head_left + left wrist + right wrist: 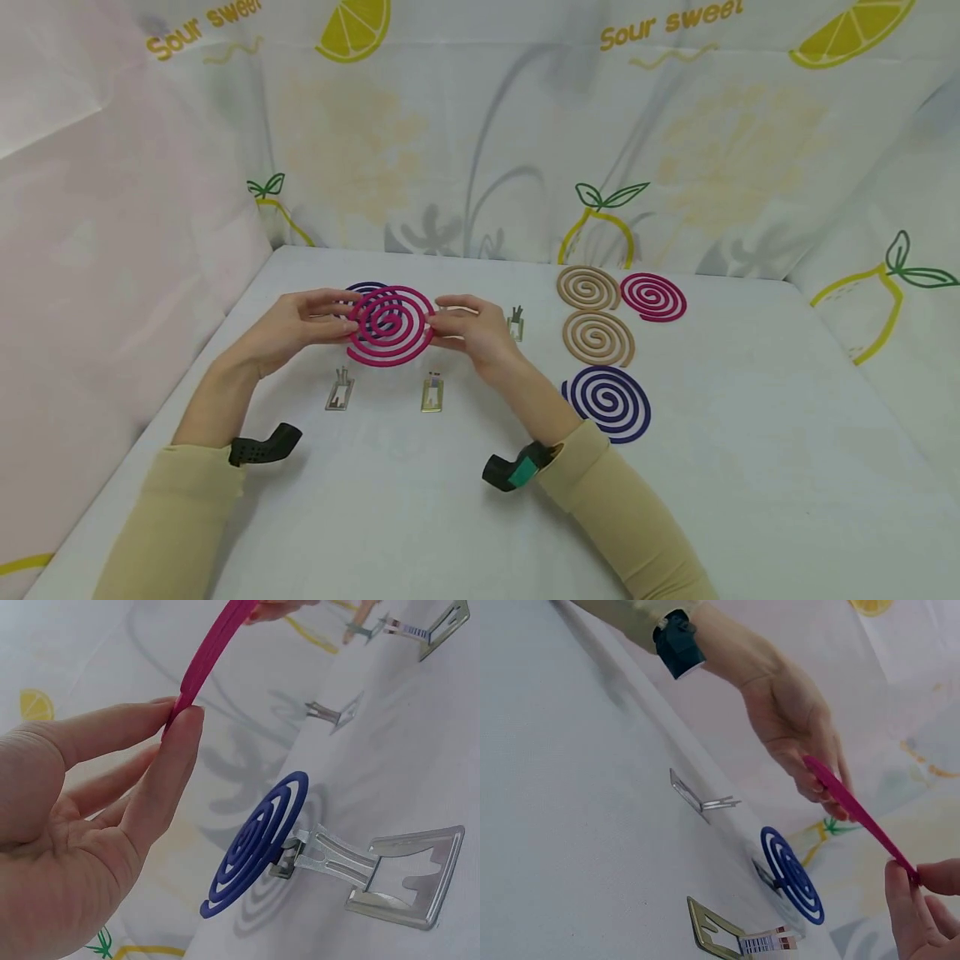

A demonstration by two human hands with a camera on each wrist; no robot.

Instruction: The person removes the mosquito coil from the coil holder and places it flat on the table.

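Note:
A pink mosquito coil (pixel 387 323) is held up off the table between both hands. My left hand (pixel 300 323) pinches its left edge between thumb and fingers, and my right hand (pixel 477 331) pinches the right edge. Behind it, partly hidden in the head view, a blue mosquito coil (pixel 251 851) sits tilted on a metal coil stand (pixel 337 855). Nearer to me on the table lie a silver stand (pixel 340 390) and a gold-coloured stand (pixel 432 393), each with a raised prong. Another small stand (pixel 516 323) is just right of my right hand.
Right of the hands, two tan coils (pixel 597 337) lie flat in a column, with a second pink coil (pixel 653 297) beside the farther one. A flat blue coil (pixel 608 404) lies nearest, close to my right forearm. A printed curtain (pixel 465 125) hangs behind the white table.

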